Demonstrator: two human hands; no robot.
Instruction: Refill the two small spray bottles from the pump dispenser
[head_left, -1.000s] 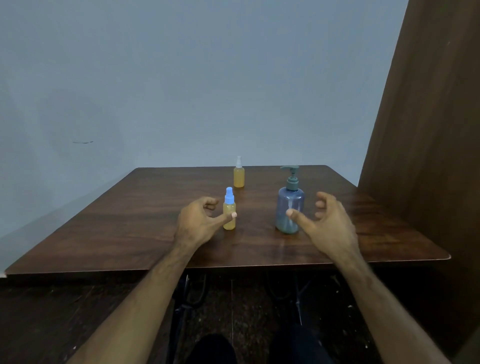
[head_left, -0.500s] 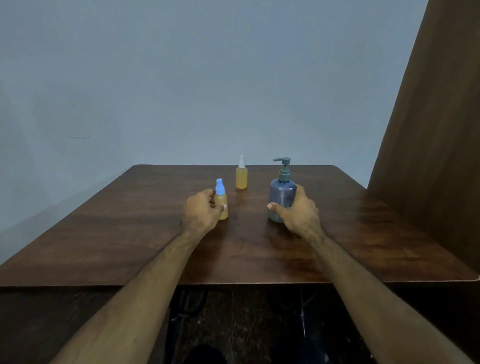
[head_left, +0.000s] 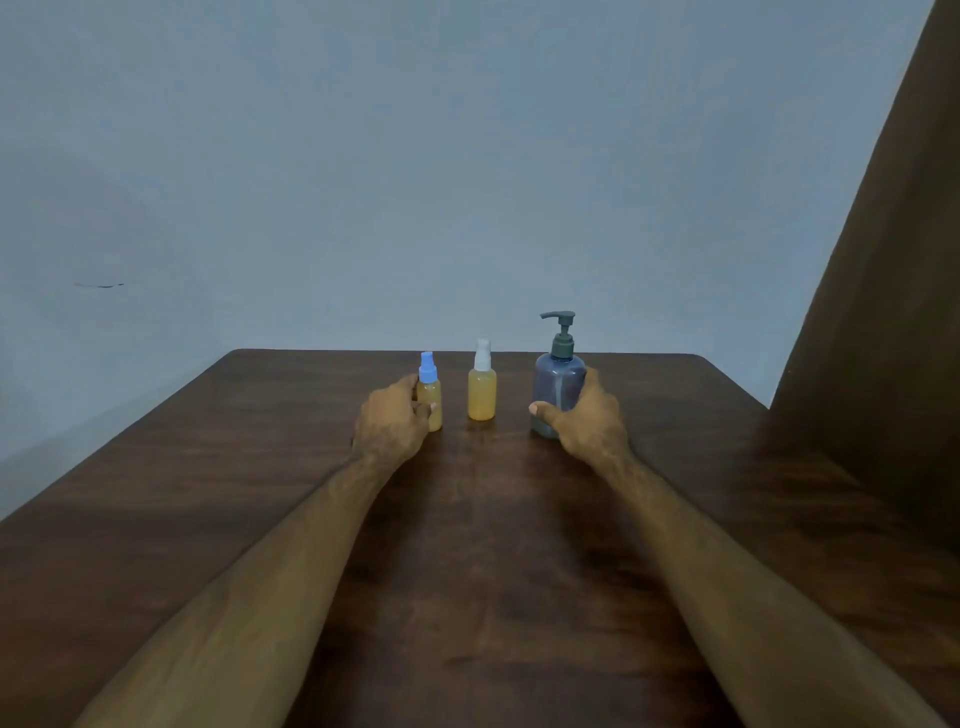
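— Three bottles stand upright in a row at the middle of the frame, yes?
— Yes: a blue-capped spray bottle (head_left: 430, 397) on the left, a white-capped spray bottle (head_left: 482, 391) in the centre, the pump dispenser (head_left: 557, 385) on the right, all on the wooden table (head_left: 260, 467).
— And the hands?
— The left hand (head_left: 392, 422) is wrapped around the blue-capped one; the right hand (head_left: 587, 418) grips the dispenser's grey-blue body, thumb across its front.
— The white-capped one?
— Untouched, between the two, holding yellow liquid.
— Behind them?
— A pale blue wall (head_left: 415, 156) across the upper frame, and a brown panel (head_left: 893, 312) at the right edge.
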